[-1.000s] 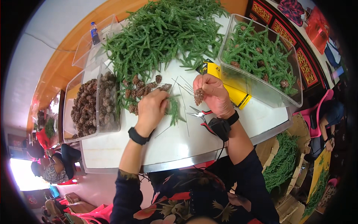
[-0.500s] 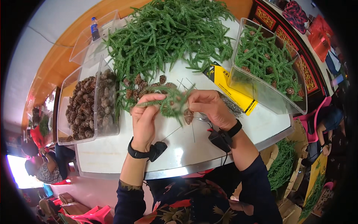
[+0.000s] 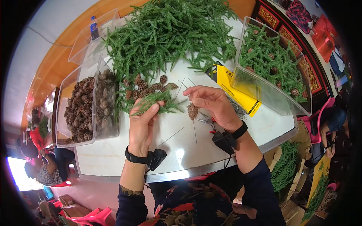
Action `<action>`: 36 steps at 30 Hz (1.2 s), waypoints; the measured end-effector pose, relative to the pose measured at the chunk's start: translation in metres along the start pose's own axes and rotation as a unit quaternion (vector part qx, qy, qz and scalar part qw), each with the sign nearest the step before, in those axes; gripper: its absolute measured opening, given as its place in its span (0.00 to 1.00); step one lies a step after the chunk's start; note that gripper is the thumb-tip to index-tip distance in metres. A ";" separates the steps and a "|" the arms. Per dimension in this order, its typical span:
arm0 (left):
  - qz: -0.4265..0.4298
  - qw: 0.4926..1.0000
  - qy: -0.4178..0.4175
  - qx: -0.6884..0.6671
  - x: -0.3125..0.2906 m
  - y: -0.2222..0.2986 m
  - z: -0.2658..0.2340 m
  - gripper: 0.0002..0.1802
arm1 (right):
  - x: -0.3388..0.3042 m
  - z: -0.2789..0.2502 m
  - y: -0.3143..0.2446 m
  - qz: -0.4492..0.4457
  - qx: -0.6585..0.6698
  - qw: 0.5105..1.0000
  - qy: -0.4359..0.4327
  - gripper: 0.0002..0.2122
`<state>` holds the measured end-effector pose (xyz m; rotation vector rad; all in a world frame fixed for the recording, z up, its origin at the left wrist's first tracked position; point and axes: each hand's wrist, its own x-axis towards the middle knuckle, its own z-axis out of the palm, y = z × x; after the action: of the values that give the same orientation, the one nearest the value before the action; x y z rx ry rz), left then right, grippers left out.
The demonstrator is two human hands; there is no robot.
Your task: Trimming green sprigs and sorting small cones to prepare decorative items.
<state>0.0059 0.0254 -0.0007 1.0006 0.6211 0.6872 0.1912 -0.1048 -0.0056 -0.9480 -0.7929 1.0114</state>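
Observation:
My left hand (image 3: 144, 115) pinches a green artificial pine sprig (image 3: 160, 104) between thumb and fingers over the middle of the white table. To its right, my right hand (image 3: 211, 105) holds a brown pine cone (image 3: 192, 112), which hangs below the thumb and fingertips; its attachment is too small to make out. Just right of the cone, pliers with red handles (image 3: 208, 122) lie partly behind my right hand. Loose pine cones (image 3: 145, 87) are scattered beyond my left hand. Thin wires (image 3: 171, 136) rest on the tabletop near both hands.
A large heap of green sprigs (image 3: 169, 34) covers the far table. Clear bins hold pine cones (image 3: 81, 105) at left and sprigs with cones (image 3: 271, 64) at right. A yellow card (image 3: 233, 88) lies beside the right bin. A bottle (image 3: 94, 28) stands far left.
My hands have moved apart. The sprig has gone left with my left hand, while the pine cone stays with my right hand and shows more clearly.

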 end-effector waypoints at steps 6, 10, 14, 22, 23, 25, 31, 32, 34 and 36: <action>-0.027 0.998 -0.018 -0.055 -0.004 -0.008 0.002 0.09 | -0.005 0.012 0.006 -0.048 -0.067 0.995 -0.058 0.03; 0.032 0.998 -0.037 0.027 -0.004 -0.014 0.002 0.12 | -0.002 0.021 0.004 -0.209 -0.234 0.945 -0.097 0.04; 0.061 0.997 -0.023 0.045 -0.005 -0.015 0.002 0.14 | -0.003 0.021 0.008 -0.270 -0.370 0.880 -0.126 0.05; 0.018 0.999 -0.010 -0.039 -0.006 0.000 0.005 0.14 | -0.006 0.025 0.014 -0.256 -0.415 0.864 -0.128 0.06; 0.014 0.999 -0.017 -0.033 -0.006 -0.001 0.004 0.14 | -0.006 0.024 0.014 -0.253 -0.415 0.865 -0.126 0.06; 0.010 0.999 -0.024 -0.026 -0.005 -0.003 0.001 0.14 | -0.006 0.024 0.014 -0.252 -0.413 0.866 -0.128 0.06; -0.011 0.998 -0.027 -0.053 -0.001 -0.006 -0.006 0.12 | -0.006 0.025 0.014 -0.241 -0.386 0.880 -0.138 0.05; -0.017 0.997 -0.033 -0.065 0.000 -0.005 -0.005 0.11 | -0.006 0.024 0.013 -0.241 -0.385 0.880 -0.139 0.05; -0.032 0.996 -0.037 -0.079 0.002 -0.002 -0.006 0.11 | -0.005 0.022 0.011 -0.229 -0.368 0.891 -0.133 0.05; -0.061 0.991 -0.048 -0.107 0.002 -0.001 -0.006 0.09 | -0.005 0.022 0.012 -0.222 -0.359 0.897 -0.130 0.05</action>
<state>0.0029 0.0302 -0.0043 0.7852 0.5093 0.5803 0.1660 -0.1011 -0.0083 -1.1812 -1.5943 0.4291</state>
